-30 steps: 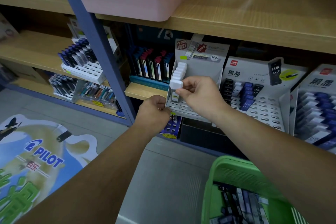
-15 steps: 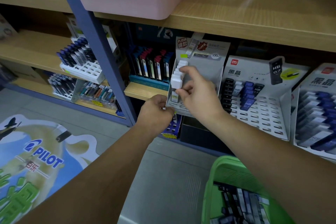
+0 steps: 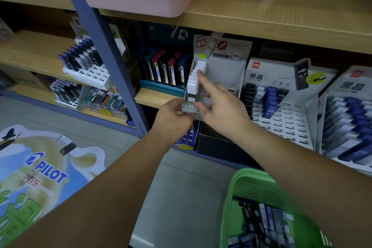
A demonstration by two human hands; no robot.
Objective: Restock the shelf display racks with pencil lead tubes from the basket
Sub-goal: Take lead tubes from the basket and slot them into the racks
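I see left hand pinching corner of white display rack; right hand loosely spread, forefinger touching white-capped lead tubes.

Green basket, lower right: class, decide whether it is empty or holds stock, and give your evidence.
Holds stock: the green basket has dark and blue lead tubes piled loosely inside it.

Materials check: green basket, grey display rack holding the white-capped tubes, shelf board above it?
Green ribbed basket: moulded plastic, slight gloss, ribs formed into its wall.
Grey slotted display rack: looks like printed cardboard, matt, with folded side panels; could be thin plastic.
Tan shelf board: wood-grain surface with a faint sheen, likely laminate.
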